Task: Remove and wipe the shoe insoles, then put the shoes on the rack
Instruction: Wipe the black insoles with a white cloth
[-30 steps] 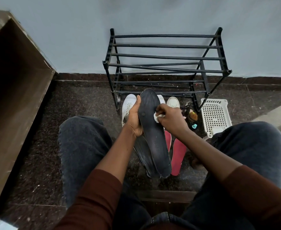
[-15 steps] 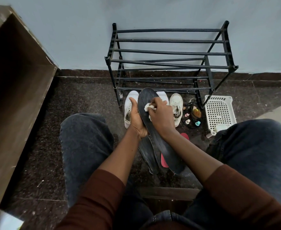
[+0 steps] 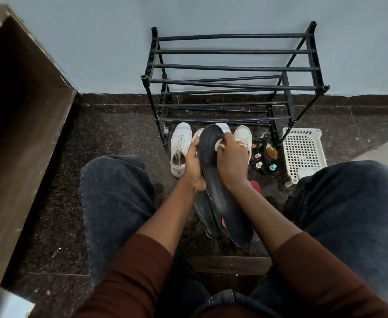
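My left hand [image 3: 194, 167] grips the dark insole [image 3: 213, 180] from beneath, steadying it tilted toward me, so my right hand [image 3: 231, 161], pinching the white wipe [image 3: 218, 145], can rub its toe; shoes [image 3: 180, 149] wait just beyond, rack [image 3: 234, 67] behind

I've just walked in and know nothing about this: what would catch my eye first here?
Right in the middle, the left hand grips a long black insole while the right hand presses a small white cloth against its top end. Behind them, white sneakers sit on the dark floor before a black shoe rack that stands bare against the pale wall. A white plastic basket lies to the rack's right.
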The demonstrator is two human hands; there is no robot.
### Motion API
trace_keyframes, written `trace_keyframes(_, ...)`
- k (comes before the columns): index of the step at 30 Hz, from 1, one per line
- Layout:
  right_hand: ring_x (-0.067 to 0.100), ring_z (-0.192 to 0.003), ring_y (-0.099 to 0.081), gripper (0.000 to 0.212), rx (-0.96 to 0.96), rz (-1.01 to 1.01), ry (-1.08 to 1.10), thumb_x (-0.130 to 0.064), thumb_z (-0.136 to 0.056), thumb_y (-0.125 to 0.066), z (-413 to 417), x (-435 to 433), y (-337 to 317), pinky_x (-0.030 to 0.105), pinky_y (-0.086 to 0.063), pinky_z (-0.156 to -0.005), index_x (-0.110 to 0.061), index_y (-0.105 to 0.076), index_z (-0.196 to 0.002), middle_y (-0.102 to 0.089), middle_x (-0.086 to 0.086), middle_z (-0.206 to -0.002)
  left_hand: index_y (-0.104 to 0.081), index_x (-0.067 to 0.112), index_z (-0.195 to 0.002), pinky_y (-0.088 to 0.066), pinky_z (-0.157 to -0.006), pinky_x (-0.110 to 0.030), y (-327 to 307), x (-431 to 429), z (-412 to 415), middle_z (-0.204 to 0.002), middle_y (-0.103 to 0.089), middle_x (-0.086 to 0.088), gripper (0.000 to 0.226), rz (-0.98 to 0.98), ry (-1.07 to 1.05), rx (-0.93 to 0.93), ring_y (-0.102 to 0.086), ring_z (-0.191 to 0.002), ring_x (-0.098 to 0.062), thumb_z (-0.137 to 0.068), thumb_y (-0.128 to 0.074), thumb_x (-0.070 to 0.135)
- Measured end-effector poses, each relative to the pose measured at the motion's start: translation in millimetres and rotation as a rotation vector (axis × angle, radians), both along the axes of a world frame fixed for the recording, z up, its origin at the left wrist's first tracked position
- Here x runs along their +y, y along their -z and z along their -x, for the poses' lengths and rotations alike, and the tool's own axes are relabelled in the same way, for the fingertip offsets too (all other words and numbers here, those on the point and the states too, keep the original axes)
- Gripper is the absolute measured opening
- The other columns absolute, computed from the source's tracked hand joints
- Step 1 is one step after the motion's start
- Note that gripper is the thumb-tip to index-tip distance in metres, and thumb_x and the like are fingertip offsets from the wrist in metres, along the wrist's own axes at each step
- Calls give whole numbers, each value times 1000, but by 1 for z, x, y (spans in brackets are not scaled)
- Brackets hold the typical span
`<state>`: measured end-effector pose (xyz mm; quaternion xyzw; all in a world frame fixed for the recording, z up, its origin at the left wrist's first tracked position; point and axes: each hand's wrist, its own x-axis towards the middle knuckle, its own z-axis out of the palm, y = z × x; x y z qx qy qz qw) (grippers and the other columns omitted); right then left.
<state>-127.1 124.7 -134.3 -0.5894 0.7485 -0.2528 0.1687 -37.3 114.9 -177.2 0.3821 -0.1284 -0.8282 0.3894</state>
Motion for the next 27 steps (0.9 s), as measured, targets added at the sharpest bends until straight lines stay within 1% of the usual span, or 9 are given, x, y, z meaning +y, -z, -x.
trace_keyframes(4, 30, -92, -61, 19, -259, -35, -67, -8, -85, -55, -10, 5, 6, 46, -48, -83, -13, -57, -104, -69, 11, -95, -73, 10, -102, -55, -83, -36, 6, 0, -3, -104, -69, -14, 69, -41, -6, -10, -67, -94, -26, -87, -36, 67)
trace_keyframes(7, 21, -92, -65, 23, -383, -41, -172, -3, -81, -61, -12, 14, 5, 42, -50, -86, -12, -61, -102, -71, 6, -95, -67, 8, -112, -43, -104, -44, 11, 1, -3, -128, -59, -19, 79, -92, -23, -104, -60, -113, -31, -79, -44, 76)
trace_keyframes(9, 17, -92, -66, 25, -465, -36, -199, -1, -79, -64, -10, 18, 5, 39, -51, -87, -11, -62, -102, -72, 5, -94, -64, 7, -113, -36, -109, -48, 14, 0, -2, -135, -51, -23, 81, -97, -63, -132, -55, -121, -34, -75, -50, 77)
trace_keyframes(13, 14, -92, -66, 29, -493, -58, -178, -7, -79, -66, -4, 14, 6, 43, -50, -89, -15, -58, -106, -72, 0, -93, -52, 6, -135, -34, -110, -46, 8, -2, 1, -140, -49, -18, 96, -160, -3, -84, -50, -127, -32, -69, -54, 76)
trace_keyframes(17, 22, -88, -66, 27, -347, 12, -149, -15, -83, -64, -4, 5, 2, 45, -49, -85, -16, -55, -107, -71, -2, -93, -50, 8, -135, -36, -109, -42, 5, 1, 5, -133, -52, -17, 73, -148, -33, -95, -49, -128, -31, -86, -47, 62)
trace_keyframes(20, 25, -89, -65, 26, -346, 35, -100, -11, -85, -61, 0, -4, -2, 31, -47, -81, -11, -52, -110, -70, 4, -97, -55, 10, -128, -48, -94, -36, -5, 6, 8, -110, -63, -14, 62, -135, 29, -11, -62, -104, -26, -91, -41, 58)
trace_keyframes(22, 25, -91, -64, 27, -371, 55, -44, -8, -86, -59, 4, -9, -6, 26, -43, -77, -8, -48, -111, -69, 7, -101, -57, 10, -124, -50, -88, -34, -8, 7, 9, -105, -65, -14, 62, -117, 68, 11, -64, -96, -25, -91, -40, 59)
trace_keyframes(24, 23, -94, -63, 27, -430, 70, 36, -4, -86, -58, 6, -12, -9, 24, -44, -78, -8, -47, -110, -68, 7, -103, -59, 8, -122, -46, -93, -37, -10, 8, 10, -106, -65, -16, 66, -107, 97, 18, -62, -99, -27, -89, -39, 62)
trace_keyframes(27, 18, -94, -62, 33, -491, 73, 93, 2, -85, -57, 8, -12, -11, 28, -46, -82, -11, -46, -113, -67, 1, -101, -51, 8, -135, -37, -104, -41, -6, 7, 10, -117, -60, -18, 75, -107, 107, 48, -57, -107, -30, -88, -38, 65)
